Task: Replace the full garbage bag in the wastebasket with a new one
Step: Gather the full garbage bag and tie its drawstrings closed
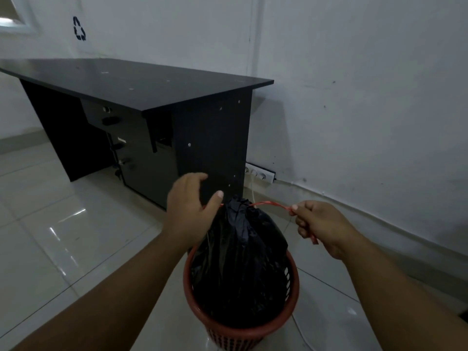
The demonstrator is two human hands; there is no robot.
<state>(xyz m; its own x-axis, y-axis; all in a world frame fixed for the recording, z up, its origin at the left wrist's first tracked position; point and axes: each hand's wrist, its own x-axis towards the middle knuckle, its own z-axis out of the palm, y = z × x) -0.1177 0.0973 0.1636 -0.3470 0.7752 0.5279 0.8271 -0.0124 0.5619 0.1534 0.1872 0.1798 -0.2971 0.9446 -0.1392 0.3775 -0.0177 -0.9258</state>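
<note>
fingers (302, 225) of right hand (324, 226) pinched red drawstring (268, 203), string ran taut to gathered neck of black garbage bag (240, 262), bag sat in red wastebasket (249, 331) on tiled floor (76, 236) beside black desk (141, 87), left hand (188, 211) against neck's far side, its grip hidden

Black bag (240, 262) in a red slotted basket (243, 330), red string (268, 204) at its top. Behind the basket: black desk (141, 87), white wall (354, 84) with black recycling mark (79, 28). Pale glossy tiles (63, 236) beneath.
</note>
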